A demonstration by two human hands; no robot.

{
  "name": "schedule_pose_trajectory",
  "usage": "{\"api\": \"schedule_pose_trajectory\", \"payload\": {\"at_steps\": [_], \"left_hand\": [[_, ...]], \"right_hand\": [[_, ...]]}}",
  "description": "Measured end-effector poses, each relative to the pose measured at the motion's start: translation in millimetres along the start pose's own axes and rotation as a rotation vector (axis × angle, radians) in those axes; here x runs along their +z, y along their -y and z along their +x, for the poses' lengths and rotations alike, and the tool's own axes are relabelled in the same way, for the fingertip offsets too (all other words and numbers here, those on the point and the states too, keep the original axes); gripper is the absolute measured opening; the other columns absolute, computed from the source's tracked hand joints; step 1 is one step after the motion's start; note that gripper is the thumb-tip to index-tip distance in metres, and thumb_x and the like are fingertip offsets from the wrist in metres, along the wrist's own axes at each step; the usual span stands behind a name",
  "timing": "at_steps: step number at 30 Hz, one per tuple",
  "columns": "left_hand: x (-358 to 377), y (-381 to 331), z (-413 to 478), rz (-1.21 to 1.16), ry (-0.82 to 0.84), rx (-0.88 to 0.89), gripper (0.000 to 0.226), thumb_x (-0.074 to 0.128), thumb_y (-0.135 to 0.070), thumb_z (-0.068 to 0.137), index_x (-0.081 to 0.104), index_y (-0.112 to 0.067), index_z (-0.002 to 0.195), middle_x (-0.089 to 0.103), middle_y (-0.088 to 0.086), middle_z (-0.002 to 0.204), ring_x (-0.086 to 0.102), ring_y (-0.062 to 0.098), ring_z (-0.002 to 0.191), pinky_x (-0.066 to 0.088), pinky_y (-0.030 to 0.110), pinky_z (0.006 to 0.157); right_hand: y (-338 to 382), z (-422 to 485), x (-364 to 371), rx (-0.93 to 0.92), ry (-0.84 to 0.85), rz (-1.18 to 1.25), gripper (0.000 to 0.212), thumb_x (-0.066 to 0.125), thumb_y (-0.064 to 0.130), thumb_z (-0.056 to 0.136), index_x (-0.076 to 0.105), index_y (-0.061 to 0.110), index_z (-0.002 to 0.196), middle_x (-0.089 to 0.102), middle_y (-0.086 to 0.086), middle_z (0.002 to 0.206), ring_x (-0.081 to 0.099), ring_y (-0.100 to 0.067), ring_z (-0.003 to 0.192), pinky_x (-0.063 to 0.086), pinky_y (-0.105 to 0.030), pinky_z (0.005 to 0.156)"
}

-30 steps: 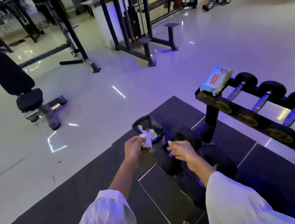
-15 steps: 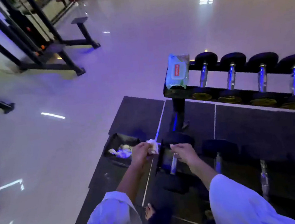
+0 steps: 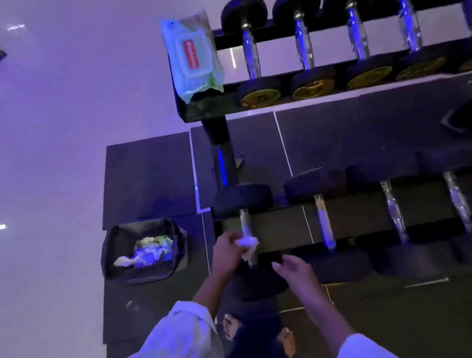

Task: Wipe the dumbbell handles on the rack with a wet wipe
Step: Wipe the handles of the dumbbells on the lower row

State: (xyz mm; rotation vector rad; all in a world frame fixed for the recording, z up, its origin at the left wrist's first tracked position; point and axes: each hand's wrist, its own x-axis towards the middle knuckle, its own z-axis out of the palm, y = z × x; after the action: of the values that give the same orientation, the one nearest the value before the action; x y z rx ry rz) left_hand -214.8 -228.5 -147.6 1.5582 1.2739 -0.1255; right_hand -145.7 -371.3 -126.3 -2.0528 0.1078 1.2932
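My left hand (image 3: 227,252) grips a crumpled white wet wipe (image 3: 248,245) against the chrome handle (image 3: 245,222) of the leftmost dumbbell on the rack's lower tier. My right hand (image 3: 293,269) hovers open just to the right, over that dumbbell's near black head, holding nothing. Several more dumbbells with chrome handles (image 3: 323,221) lie to the right on the lower tier. The upper tier (image 3: 337,95) carries several black dumbbells (image 3: 249,50). A pack of wet wipes (image 3: 193,57) lies on the upper tier's left end.
A black bin (image 3: 111,257) holding used wipes stands on the dark floor mat (image 3: 146,177) left of the rack. The rack's upright post (image 3: 221,154) rises behind the leftmost dumbbell. My bare feet (image 3: 231,325) stand on the mat below. Glossy pale floor spreads to the left.
The view tilted down onto the rack. My left hand moved the wipe right from beside the bin onto the leftmost lower handle. My right hand came off the handle and opened.
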Motion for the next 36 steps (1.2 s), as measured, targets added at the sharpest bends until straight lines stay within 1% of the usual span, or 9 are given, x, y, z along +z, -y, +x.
{"api": "schedule_pose_trajectory", "payload": {"at_steps": [5, 8, 12, 20, 23, 26, 30, 33, 36], "left_hand": [[28, 16, 43, 0.013, -0.318, 0.140, 0.014, 0.061, 0.004, 0.080, 0.069, 0.001, 0.091, 0.066, 0.016, 0.086, 0.063, 0.026, 0.081, 0.030, 0.017, 0.058], [36, 30, 58, 0.005, -0.370, 0.152, 0.013, 0.062, 0.000, 0.080, 0.071, -0.005, 0.088, 0.069, 0.015, 0.091, 0.062, 0.022, 0.084, 0.029, 0.019, 0.060], [44, 47, 53, 0.093, -0.330, 0.288, 0.017, 0.066, -0.012, 0.084, 0.072, -0.004, 0.097, 0.068, 0.004, 0.097, 0.061, 0.014, 0.086, 0.035, 0.013, 0.066], [50, 39, 84, 0.184, -0.390, 0.422, 0.007, 0.061, -0.002, 0.083, 0.068, -0.002, 0.085, 0.059, 0.015, 0.087, 0.059, 0.030, 0.077, 0.033, 0.027, 0.064], [46, 64, 62, 0.242, -0.192, 0.522, 0.011, 0.066, -0.002, 0.079, 0.072, -0.005, 0.088, 0.066, 0.008, 0.091, 0.059, 0.012, 0.079, 0.038, 0.019, 0.067], [34, 73, 53, 0.332, 0.029, 0.540, 0.009, 0.068, -0.004, 0.078, 0.073, -0.006, 0.085, 0.068, 0.005, 0.093, 0.064, 0.016, 0.082, 0.040, 0.017, 0.071], [33, 41, 90, 0.095, -0.256, 0.374, 0.009, 0.066, -0.001, 0.079, 0.072, -0.003, 0.086, 0.070, 0.011, 0.089, 0.061, 0.015, 0.080, 0.037, 0.015, 0.066], [36, 56, 78, -0.005, -0.206, 0.243, 0.011, 0.067, -0.001, 0.077, 0.071, -0.011, 0.077, 0.070, 0.004, 0.079, 0.060, 0.009, 0.070, 0.041, 0.022, 0.066], [31, 84, 55, 0.002, 0.084, 0.075, 0.029, 0.069, 0.007, 0.071, 0.062, -0.021, 0.065, 0.063, -0.001, 0.065, 0.062, 0.012, 0.066, 0.047, 0.030, 0.070]], "right_hand": [[-39, 36, 32, 0.080, 0.045, 0.049, 0.081, 0.067, 0.019, 0.084, 0.018, -0.005, 0.144, 0.023, -0.020, 0.151, 0.025, -0.028, 0.140, 0.019, -0.030, 0.112], [-56, 53, 46, 0.061, -0.067, 0.064, 0.089, 0.078, 0.021, 0.073, 0.027, -0.007, 0.140, 0.034, -0.023, 0.145, 0.035, -0.029, 0.134, 0.026, -0.034, 0.111], [-66, 63, 44, 0.060, -0.105, 0.139, 0.077, 0.086, 0.014, 0.060, 0.049, -0.008, 0.124, 0.059, -0.020, 0.121, 0.058, -0.027, 0.108, 0.045, -0.032, 0.092], [-59, 55, 34, 0.060, -0.103, 0.180, 0.088, 0.081, 0.016, 0.067, 0.034, 0.000, 0.140, 0.046, -0.017, 0.138, 0.044, -0.026, 0.127, 0.035, -0.024, 0.097], [-61, 56, 37, 0.075, -0.118, 0.187, 0.071, 0.085, 0.012, 0.061, 0.054, 0.001, 0.124, 0.062, -0.016, 0.119, 0.059, -0.023, 0.102, 0.043, -0.024, 0.081], [-61, 57, 39, 0.081, -0.137, 0.220, 0.062, 0.087, 0.010, 0.056, 0.061, 0.001, 0.112, 0.068, -0.014, 0.106, 0.061, -0.021, 0.090, 0.042, -0.022, 0.076], [-57, 55, 37, 0.097, -0.126, 0.282, 0.048, 0.082, 0.005, 0.063, 0.059, 0.011, 0.104, 0.065, -0.005, 0.101, 0.056, -0.016, 0.089, 0.040, -0.023, 0.079], [-58, 57, 42, 0.107, -0.050, 0.258, 0.076, 0.081, 0.013, 0.066, 0.045, 0.002, 0.132, 0.056, -0.013, 0.129, 0.054, -0.019, 0.110, 0.041, -0.026, 0.093], [-51, 51, 63, 0.127, -0.060, 0.085, 0.128, 0.086, 0.039, 0.057, 0.003, 0.001, 0.147, 0.014, -0.016, 0.154, 0.018, -0.026, 0.142, 0.020, -0.038, 0.115]]}}
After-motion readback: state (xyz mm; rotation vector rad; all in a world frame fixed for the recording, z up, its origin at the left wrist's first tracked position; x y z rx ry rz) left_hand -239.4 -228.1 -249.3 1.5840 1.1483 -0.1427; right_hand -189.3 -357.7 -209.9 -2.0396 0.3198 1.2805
